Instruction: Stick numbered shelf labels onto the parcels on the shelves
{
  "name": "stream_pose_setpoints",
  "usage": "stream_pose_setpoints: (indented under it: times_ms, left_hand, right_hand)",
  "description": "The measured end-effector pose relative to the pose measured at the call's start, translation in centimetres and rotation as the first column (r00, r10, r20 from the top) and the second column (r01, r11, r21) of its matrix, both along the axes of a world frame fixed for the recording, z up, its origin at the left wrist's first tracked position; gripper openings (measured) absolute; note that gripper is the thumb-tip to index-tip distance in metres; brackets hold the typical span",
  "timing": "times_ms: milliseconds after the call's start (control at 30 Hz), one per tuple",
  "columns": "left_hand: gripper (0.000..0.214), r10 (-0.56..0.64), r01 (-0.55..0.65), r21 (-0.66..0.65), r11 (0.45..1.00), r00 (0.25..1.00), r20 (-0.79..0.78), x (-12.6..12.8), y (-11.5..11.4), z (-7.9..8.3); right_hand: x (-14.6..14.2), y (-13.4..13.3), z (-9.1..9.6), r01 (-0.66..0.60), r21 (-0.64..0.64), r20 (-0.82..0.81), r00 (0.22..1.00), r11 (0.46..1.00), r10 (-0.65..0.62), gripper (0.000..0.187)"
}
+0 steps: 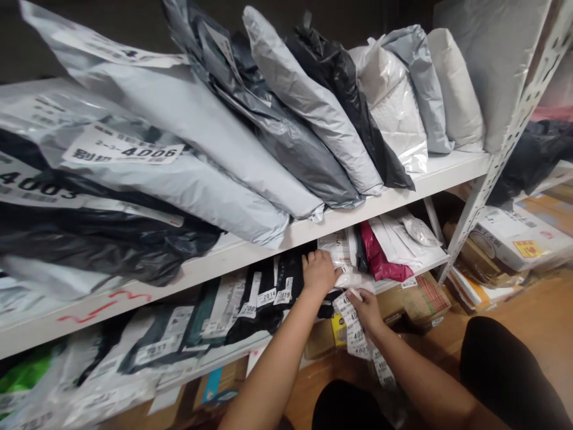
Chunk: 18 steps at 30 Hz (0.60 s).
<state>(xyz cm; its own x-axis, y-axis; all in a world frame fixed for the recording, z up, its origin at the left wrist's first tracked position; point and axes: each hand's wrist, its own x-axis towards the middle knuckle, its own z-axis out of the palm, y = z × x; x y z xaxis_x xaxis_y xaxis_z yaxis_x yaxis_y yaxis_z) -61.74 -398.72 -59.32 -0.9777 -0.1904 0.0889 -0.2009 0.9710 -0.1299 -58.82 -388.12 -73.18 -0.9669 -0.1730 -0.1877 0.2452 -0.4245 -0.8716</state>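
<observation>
A strip of white labels (357,337), printed with bold black numbers, hangs in lengths from the pinching right hand (367,312), before the lower shelf's (433,264) front edge, toward its right corner. The left hand (319,273) bends over packages (290,266) there; whether it grips one I cannot tell. Fingers cover the strip's top, and its small print is illegible.

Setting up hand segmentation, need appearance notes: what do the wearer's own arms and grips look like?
Left grip and right grip are ungloved human hands. Left forearm and right forearm are bare to the picture's edge: no sleeves, watch, cables or markings visible. Rings: too small to tell.
</observation>
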Motion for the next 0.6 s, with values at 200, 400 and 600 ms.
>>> stream_pose_setpoints:
  times_ms: [200, 400, 600]
  left_hand:
    - [0.043, -0.603, 0.596, 0.091, 0.798, 0.789, 0.121, -4.3, 0.2, -0.2]
    - [0.016, -0.662, 0.643, 0.159, 0.749, 0.727, 0.181, -5.8, -0.6, -1.5]
    - [0.024, -0.656, 0.614, 0.233, 0.754, 0.727, 0.205, -4.9, -1.1, -1.6]
  right_hand:
    - [-1.8, 2.6, -1.5, 0.046, -0.046, -0.168, 0.984, 0.998, -0.054, 0.046]
    - [-1.9, 0.9, -2.4, 0.156, -0.083, -0.2, 0.965, 0.984, -0.17, 0.049]
    - [-1.9, -1.1, -1.8, 0.206, -0.079, -0.196, 0.956, 0.975, -0.218, 0.049]
